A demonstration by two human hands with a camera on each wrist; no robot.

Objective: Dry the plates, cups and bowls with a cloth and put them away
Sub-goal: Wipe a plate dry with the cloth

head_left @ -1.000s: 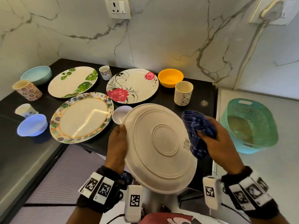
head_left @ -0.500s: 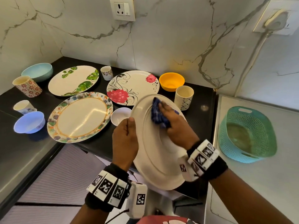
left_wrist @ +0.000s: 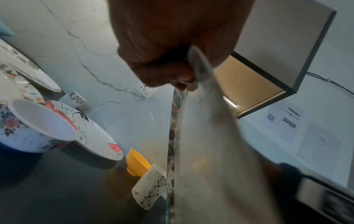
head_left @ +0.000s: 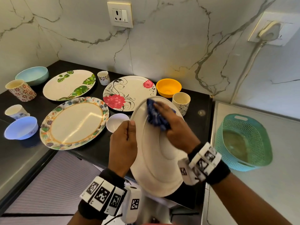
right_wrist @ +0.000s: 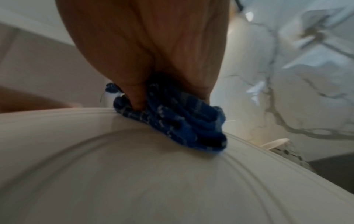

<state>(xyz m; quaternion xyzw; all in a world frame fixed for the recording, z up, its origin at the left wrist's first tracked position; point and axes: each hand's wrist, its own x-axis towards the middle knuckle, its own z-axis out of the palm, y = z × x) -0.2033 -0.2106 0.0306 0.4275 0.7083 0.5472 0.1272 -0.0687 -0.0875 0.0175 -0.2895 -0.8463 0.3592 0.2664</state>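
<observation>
the left hand (head_left: 123, 143) gripped the left rim of a white plate (head_left: 155, 168), which was held tilted above the front edge of the black counter (head_left: 90, 148), underside toward the person. the right hand (head_left: 175, 129) was closed on a bunched blue checked cloth (head_left: 155, 117) and pressed it on the plate's upper part. behind stood a small white bowl (head_left: 116, 121), a red-flower plate (head_left: 129, 91) and a patterned cup (head_left: 181, 101); at the right was a teal basket (head_left: 243, 142).
</observation>
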